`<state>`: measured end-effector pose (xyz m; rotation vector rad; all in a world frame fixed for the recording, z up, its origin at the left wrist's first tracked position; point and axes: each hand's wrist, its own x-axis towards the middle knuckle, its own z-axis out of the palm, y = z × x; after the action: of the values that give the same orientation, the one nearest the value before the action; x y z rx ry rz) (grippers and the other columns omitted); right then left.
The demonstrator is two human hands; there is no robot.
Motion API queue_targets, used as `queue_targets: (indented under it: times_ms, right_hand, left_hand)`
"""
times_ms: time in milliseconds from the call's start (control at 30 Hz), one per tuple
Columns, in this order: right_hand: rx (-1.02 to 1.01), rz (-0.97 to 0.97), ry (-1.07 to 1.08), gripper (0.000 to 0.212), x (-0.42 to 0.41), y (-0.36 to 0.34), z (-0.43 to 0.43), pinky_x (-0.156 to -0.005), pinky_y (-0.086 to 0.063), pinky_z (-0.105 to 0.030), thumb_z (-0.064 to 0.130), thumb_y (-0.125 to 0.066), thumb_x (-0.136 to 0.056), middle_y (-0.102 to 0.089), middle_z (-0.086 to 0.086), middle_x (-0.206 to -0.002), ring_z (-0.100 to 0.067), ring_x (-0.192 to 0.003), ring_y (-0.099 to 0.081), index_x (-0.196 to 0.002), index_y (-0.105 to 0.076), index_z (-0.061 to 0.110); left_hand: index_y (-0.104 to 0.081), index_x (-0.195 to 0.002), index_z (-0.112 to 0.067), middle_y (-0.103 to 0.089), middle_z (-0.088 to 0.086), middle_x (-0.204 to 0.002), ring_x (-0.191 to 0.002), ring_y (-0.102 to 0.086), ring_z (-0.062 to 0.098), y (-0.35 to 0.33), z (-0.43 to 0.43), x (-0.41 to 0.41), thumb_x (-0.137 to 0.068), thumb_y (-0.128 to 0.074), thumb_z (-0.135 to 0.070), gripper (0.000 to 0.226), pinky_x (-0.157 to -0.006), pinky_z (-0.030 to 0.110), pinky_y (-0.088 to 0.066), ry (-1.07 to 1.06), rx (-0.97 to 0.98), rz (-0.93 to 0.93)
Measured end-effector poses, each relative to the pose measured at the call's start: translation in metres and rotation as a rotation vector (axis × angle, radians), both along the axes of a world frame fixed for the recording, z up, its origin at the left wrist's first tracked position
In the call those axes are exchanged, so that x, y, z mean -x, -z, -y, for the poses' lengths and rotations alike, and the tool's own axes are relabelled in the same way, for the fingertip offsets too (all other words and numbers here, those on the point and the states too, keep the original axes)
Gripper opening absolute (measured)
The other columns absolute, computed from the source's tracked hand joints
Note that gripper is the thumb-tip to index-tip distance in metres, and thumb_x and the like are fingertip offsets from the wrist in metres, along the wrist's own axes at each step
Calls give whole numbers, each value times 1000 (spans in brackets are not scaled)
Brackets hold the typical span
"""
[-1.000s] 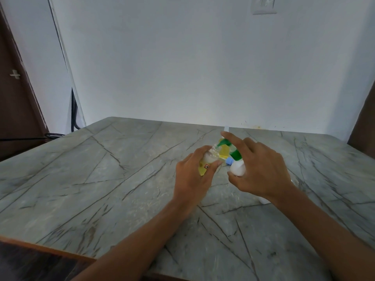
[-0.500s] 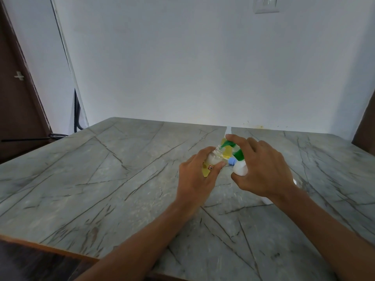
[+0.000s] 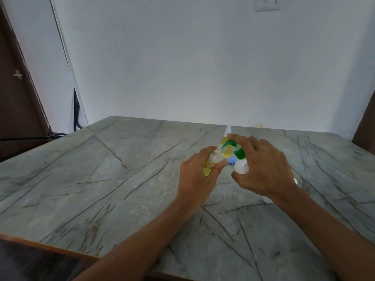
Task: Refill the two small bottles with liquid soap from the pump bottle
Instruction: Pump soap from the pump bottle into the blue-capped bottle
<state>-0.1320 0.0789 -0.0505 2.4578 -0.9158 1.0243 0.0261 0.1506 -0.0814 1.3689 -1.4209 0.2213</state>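
Green pump head (image 3: pixel 236 149) sits under the right hand's (image 3: pixel 263 169) forefinger, its other fingers curled round the white pump bottle (image 3: pixel 241 169). The left hand (image 3: pixel 197 177) has its fingers wrapped round the small bottle (image 3: pixel 215 158), tipped so its open neck meets the nozzle, over mid-bench (image 3: pixel 101 179). Nothing has shifted in the last second, so filling this bottle is likely under way. A blue cap (image 3: pixel 232 159) lies between the hands.

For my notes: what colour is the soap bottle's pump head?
Green; the pump head shows best in the head view.
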Motion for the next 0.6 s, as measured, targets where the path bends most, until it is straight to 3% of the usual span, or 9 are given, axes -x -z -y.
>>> queue_targets:
  times_ms: [233, 367, 600]
  right_hand:
    - [14, -29, 37, 106, 2, -1, -5, -51, -39, -24, 44, -76, -58, -56, 3, -87, -14, -69, -45, -150, -23, 33]
    - [20, -21, 29, 104, 1, 1, -2, -51, -40, -24, 45, -79, -57, -58, 0, -87, -15, -69, -46, -146, -29, 31]
    - [19, -7, 6, 100, 0, 0, -1, -52, -44, -27, 44, -81, -55, -59, -1, -87, -15, -69, -45, -141, -32, 30]
  left_hand:
    - [-57, -121, -26, -67, -13, -103, -83, -61, 1, -1, 1, -2, -83, -65, -46, 44, -70, 9, -48, -26, -7, -20]
    - [-57, -121, -25, -67, -12, -104, -83, -61, 2, -2, 1, -2, -83, -66, -45, 44, -69, 6, -46, -29, -16, -22]
    - [-56, -122, -25, -67, -10, -106, -86, -62, 4, 0, 2, -2, -83, -66, -45, 45, -74, 18, -54, -24, -14, -42]
